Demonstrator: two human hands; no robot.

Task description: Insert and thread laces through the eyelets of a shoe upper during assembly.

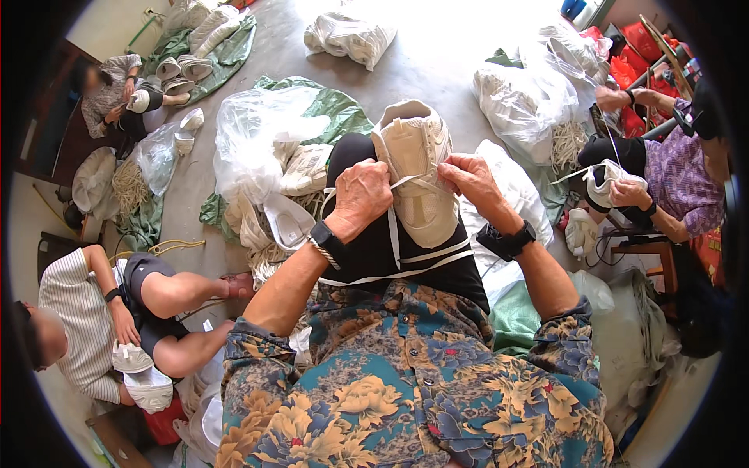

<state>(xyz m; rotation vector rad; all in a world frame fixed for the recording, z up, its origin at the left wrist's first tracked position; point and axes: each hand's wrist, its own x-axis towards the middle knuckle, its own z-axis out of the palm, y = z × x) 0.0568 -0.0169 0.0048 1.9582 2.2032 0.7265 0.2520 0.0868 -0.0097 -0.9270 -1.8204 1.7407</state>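
A beige sneaker (427, 217) rests on my lap, its toe toward me and its heel away. A flat white shoelace (363, 279) crosses the lower part of its tongue and trails in loops over my dark trousers. On the shoe's left edge, my left hand (361, 195) is closed, fingers curled on the lace. My right hand (470, 183) pinches at the right eyelet row with thumb and forefinger; the lace runs up to those fingertips. Just left of my knee lie more pale shoes (306, 169) and a white shoe (289, 221).
Clear plastic bags (261, 136) on green sacking stand ahead to the left. Another bagged heap (527, 105) and a bundle of laces (573, 144) are ahead to the right. A wrapped bundle (349, 39) lies on the floor (289, 58). Three people with shoes sit around me.
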